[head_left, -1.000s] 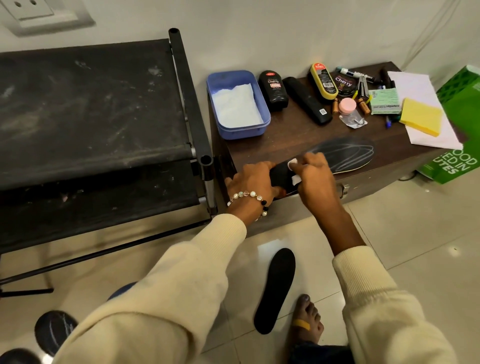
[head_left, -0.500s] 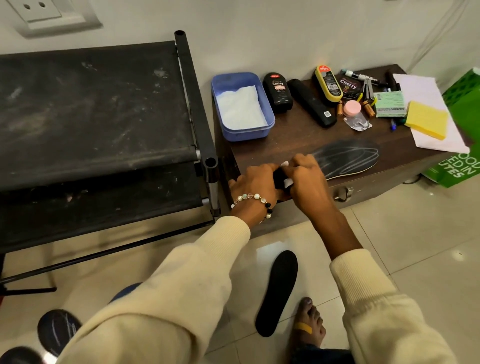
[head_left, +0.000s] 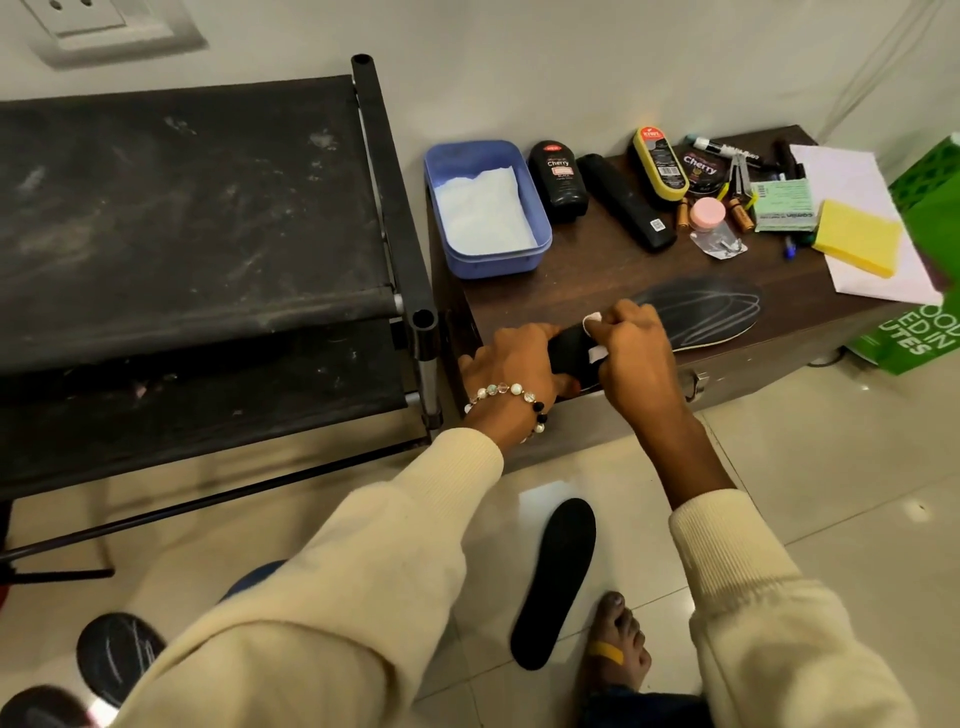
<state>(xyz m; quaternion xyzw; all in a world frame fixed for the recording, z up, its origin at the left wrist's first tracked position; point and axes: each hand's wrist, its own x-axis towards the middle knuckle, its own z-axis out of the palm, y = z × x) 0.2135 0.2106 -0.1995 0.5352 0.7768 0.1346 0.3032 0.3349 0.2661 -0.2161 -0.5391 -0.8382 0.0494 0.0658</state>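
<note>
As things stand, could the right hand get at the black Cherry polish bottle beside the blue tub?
Probably yes: only bare tabletop lies between the right hand and the polish bottle, though that hand is pinching a white wipe on the insole.

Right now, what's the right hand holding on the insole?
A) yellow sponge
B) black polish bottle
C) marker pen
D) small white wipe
D: the right hand pinches a small white wipe and presses it on the black insole lying on the table, while the left hand grips the insole's near end.
</note>
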